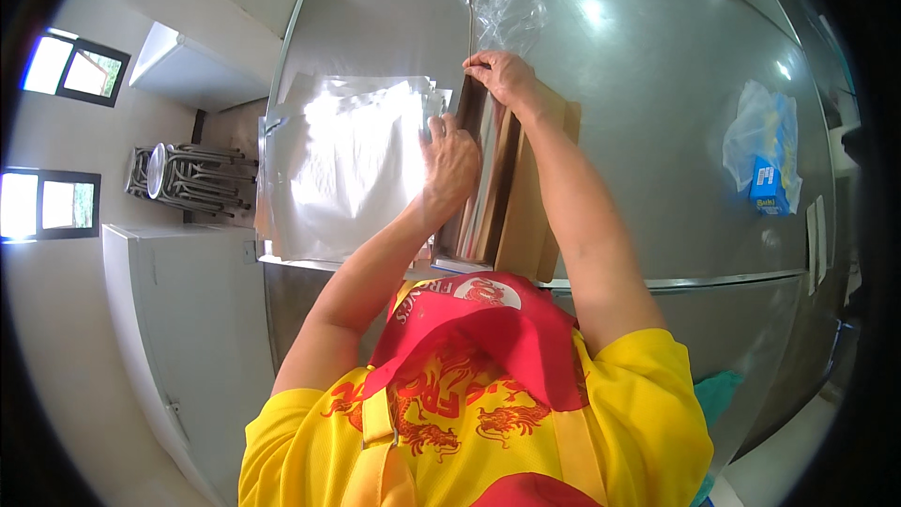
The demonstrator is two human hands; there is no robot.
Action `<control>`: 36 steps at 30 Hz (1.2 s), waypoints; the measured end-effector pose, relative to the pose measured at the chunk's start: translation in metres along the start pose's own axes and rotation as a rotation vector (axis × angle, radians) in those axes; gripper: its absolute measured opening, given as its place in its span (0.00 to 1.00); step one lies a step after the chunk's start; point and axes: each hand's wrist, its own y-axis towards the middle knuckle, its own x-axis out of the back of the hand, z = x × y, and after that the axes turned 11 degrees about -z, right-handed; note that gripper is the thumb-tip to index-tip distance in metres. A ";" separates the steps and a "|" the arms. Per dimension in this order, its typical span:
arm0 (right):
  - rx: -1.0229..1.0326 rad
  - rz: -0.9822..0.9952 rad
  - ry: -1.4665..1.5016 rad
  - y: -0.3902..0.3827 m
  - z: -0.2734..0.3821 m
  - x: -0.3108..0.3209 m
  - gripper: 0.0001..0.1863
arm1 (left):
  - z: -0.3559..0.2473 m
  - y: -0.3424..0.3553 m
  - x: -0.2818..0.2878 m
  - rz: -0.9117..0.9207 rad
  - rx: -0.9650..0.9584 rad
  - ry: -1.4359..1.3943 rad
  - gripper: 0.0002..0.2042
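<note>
A long brown cardboard box point(537, 197) stands on the steel table in front of me, its top open and thin flat items packed upright inside. At its far end my right hand point(507, 80) is closed, thumb and fingers pinching the box's edge. Lower on the left, my left hand point(452, 161) rests against the box's left side, fingers bent but slightly apart, beside a stack of shiny clear plastic sheets point(352, 178). Its thumb is hidden. Just beyond my right hand, a thin brown strip point(470, 0) runs away from me, next to a crumpled clear plastic bag point(502, 0).
The steel table point(657, 141) reaches far to both sides. On its right lies a blue box point(770, 188) partly inside a thin plastic bag point(751, 127). Stacked metal stools point(192, 174) and a white cabinet point(192, 319) stand off to the left.
</note>
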 end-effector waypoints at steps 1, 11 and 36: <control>-0.003 0.008 0.005 0.001 0.002 -0.001 0.12 | 0.002 0.003 -0.008 -0.043 0.068 -0.091 0.10; -0.002 0.027 0.041 0.000 -0.003 -0.001 0.14 | 0.126 0.019 0.075 -0.267 0.553 -0.880 0.10; 0.003 -0.030 0.015 -0.004 -0.012 0.000 0.10 | 0.302 0.015 0.163 -0.120 0.793 -0.769 0.10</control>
